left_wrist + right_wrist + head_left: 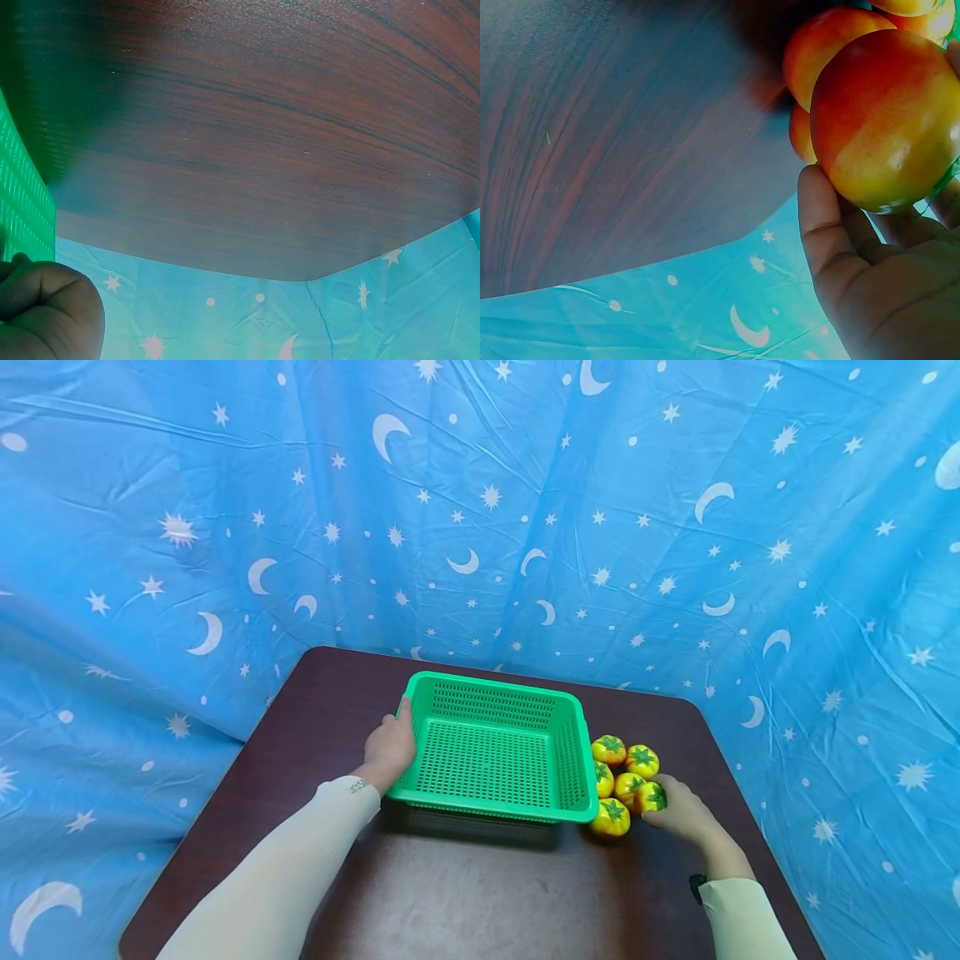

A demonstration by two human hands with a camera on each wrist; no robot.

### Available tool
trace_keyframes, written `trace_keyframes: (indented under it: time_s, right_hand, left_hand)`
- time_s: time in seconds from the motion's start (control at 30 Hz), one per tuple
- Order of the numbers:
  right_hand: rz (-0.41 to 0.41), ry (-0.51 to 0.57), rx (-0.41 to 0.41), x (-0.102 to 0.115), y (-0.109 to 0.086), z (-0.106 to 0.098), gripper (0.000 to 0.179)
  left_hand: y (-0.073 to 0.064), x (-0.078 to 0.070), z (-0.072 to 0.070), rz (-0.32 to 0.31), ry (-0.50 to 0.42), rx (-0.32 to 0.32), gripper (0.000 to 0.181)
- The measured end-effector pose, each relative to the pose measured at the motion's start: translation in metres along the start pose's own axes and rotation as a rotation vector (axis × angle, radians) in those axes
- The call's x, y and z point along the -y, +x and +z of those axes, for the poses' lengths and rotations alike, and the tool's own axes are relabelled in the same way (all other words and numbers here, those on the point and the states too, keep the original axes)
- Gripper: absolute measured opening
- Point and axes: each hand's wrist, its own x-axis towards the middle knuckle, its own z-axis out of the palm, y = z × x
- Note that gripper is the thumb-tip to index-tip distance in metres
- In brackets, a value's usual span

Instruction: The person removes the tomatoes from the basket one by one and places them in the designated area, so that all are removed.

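Note:
A green plastic basket (487, 760) with slotted walls stands on the dark wooden table. At its left side my left hand (392, 745) grips the rim, thumb on top; the left wrist view catches only part of that hand (52, 311) beside the green mesh. To the basket's right, my right hand (684, 810) holds a yellow-red tomato (651, 797) with a green star-shaped top. In the right wrist view the fingers curl round this tomato (889, 120). Several similar tomatoes (610, 818) sit in a cluster between the basket and that hand.
The brown table (465, 893) has rounded corners, and its back edge runs just behind the basket. A blue curtain (465, 518) printed with white moons and stars hangs behind it and at both sides.

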Motion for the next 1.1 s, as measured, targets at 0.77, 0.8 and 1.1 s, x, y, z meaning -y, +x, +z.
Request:
trace_keyframes:
  time_s: [0.77, 0.8, 1.1]
  right_hand:
    - [0.012, 0.043, -0.014, -0.012, -0.007, 0.014, 0.076]
    - [0.011, 0.043, -0.014, -0.012, -0.007, 0.014, 0.076]
    - [0.0, 0.043, -0.011, -0.015, -0.008, 0.02, 0.077]
  left_hand:
    - [0.001, 0.002, 0.001, 0.016, -0.004, -0.007, 0.068]
    - [0.001, 0.002, 0.001, 0.016, -0.002, -0.008, 0.068]
    - [0.0, 0.002, 0.001, 0.012, 0.005, -0.011, 0.067]
